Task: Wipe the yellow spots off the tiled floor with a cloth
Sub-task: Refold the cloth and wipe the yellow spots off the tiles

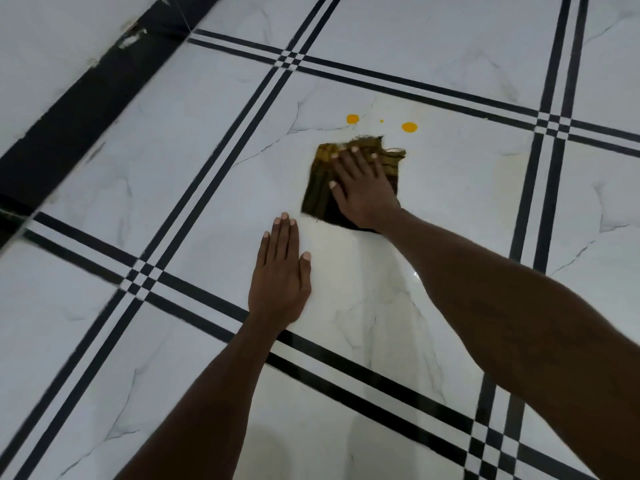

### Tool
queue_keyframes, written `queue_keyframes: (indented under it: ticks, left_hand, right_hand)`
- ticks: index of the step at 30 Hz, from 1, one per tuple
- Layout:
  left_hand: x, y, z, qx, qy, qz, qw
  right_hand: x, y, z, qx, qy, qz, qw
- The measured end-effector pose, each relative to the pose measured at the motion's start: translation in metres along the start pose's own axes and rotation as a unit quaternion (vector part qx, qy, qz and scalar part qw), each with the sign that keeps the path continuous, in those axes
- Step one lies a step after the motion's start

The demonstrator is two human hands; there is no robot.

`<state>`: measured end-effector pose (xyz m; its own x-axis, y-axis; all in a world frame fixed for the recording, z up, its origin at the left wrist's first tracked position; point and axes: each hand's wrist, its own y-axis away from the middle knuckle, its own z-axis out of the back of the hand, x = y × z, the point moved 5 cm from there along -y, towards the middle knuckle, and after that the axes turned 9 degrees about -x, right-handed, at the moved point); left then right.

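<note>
A folded dark brown and mustard striped cloth (320,183) lies flat on the white marble-look tiled floor (194,188). My right hand (362,188) presses palm-down on the cloth, fingers spread toward its far frayed edge. Just beyond the cloth are two yellow spots, a left yellow spot (352,118) and a right yellow spot (409,127), with a tiny yellow dot (381,121) between them. My left hand (280,271) rests flat on the bare tile, nearer to me and to the left of the cloth, holding nothing.
Double black lines (221,161) cross the floor in a grid around the tile I work on. A black skirting band (86,109) runs along the wall at the upper left.
</note>
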<state>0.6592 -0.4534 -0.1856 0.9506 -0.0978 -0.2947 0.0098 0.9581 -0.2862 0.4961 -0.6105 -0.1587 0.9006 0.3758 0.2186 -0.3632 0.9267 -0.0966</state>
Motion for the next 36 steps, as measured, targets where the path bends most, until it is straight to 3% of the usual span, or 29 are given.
queue_keyframes:
  ticks: [4, 8, 20, 30, 36]
  left_hand:
    - [0.000, 0.000, 0.002, 0.006, -0.008, -0.002, 1.000]
    - [0.000, -0.001, 0.003, 0.031, -0.006, 0.002, 1.000]
    - [-0.005, -0.001, 0.010, 0.044, 0.026, 0.019, 0.999]
    - [-0.005, -0.007, 0.014, 0.034, 0.041, 0.035, 0.998]
    - [-0.001, -0.085, 0.011, 0.008, 0.011, 0.010, 1.000]
  right_hand:
    - [0.030, 0.044, -0.010, -0.015, 0.008, 0.127, 0.992]
    - [0.007, 0.095, -0.002, -0.003, 0.015, 0.173, 0.985]
    - [-0.017, 0.096, 0.009, -0.027, 0.011, 0.078, 0.997]
    - [-0.021, 0.073, 0.009, -0.018, 0.014, 0.061, 0.998]
    - [-0.051, 0.025, 0.012, -0.062, 0.016, -0.016, 0.998]
